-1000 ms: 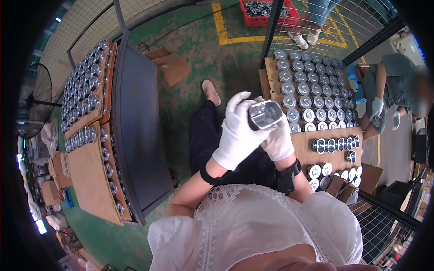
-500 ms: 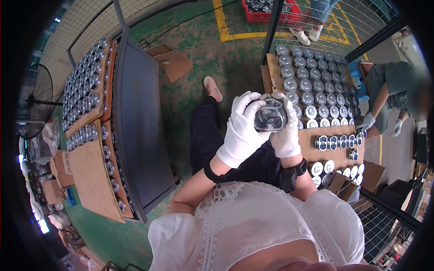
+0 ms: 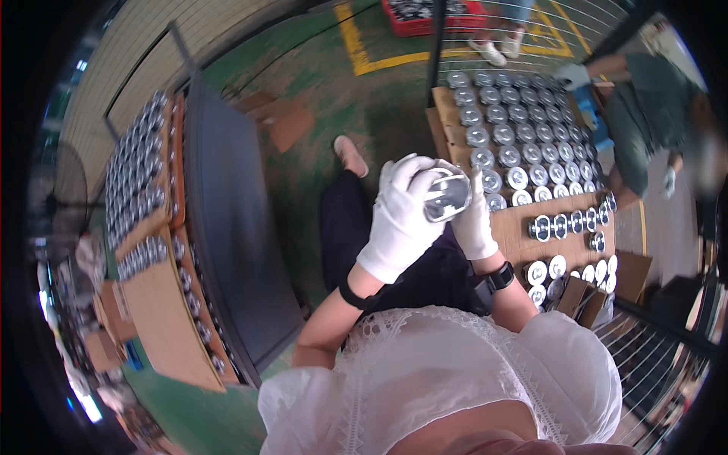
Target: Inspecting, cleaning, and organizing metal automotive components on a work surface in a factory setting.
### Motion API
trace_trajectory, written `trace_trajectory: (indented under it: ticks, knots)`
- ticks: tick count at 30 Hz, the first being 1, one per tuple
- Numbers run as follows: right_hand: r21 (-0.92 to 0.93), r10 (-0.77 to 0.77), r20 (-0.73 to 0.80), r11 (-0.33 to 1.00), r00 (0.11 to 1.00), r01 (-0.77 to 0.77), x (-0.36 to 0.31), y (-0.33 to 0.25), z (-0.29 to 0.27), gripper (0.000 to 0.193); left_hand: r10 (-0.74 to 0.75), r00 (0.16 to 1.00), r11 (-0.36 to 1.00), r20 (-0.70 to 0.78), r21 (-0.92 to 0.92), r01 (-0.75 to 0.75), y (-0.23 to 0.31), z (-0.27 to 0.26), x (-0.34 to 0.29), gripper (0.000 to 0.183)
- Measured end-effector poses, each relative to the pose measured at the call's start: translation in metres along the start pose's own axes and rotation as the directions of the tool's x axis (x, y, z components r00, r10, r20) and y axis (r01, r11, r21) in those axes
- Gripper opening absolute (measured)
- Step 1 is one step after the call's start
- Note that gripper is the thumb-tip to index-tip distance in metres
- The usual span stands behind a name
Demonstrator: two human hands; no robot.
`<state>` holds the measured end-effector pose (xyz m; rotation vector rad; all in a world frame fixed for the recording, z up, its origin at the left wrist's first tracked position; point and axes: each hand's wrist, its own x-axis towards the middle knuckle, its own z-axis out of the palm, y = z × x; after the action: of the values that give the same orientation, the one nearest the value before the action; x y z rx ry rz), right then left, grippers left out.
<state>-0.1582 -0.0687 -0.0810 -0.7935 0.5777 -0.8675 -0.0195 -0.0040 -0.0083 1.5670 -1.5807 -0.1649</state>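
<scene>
A shiny metal engine piston is held in front of my lap, tilted so that its hollow side shows. My left hand, in a white glove, wraps around its left side with the fingers over the top. My gloved right hand is closed against the piston's right side, its fingertips partly hidden. To the right, many similar pistons stand in rows on a cardboard-covered surface. A shorter row of pistons lies on a bare cardboard sheet nearer to me.
At the left, a grey cart carries layers of pistons with cardboard between them. A co-worker stands at the far right, a gloved hand by the far piston rows. Cardboard lies on the floor; a red crate stands farther back.
The piston has turned and tilted in my hands, and my right hand's grip has shifted down its side. The co-worker's gloved hand has moved from the short row to the far corner.
</scene>
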Motion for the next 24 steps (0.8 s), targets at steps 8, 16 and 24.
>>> trace_trajectory:
  ticks: [8,16,24]
  knots:
    - [-0.415,0.087,-0.361,0.877,0.929,-0.244,-0.039,0.034,-0.082,0.039,-0.047,0.893,0.995,0.448,-0.061,0.083,-0.025,0.038,-0.018,0.080]
    - [-0.205,-0.082,-0.966,0.824,0.247,-0.529,-0.062,0.109,-0.311,0.027,-0.047,0.911,0.999,0.409,-0.002,0.053,-0.049,0.041,-0.038,0.056]
    - [-0.430,-0.248,-0.903,0.489,0.351,-0.759,-0.093,0.096,-0.313,0.041,-0.072,0.894,0.997,0.443,0.029,0.066,-0.048,0.038,-0.046,0.049]
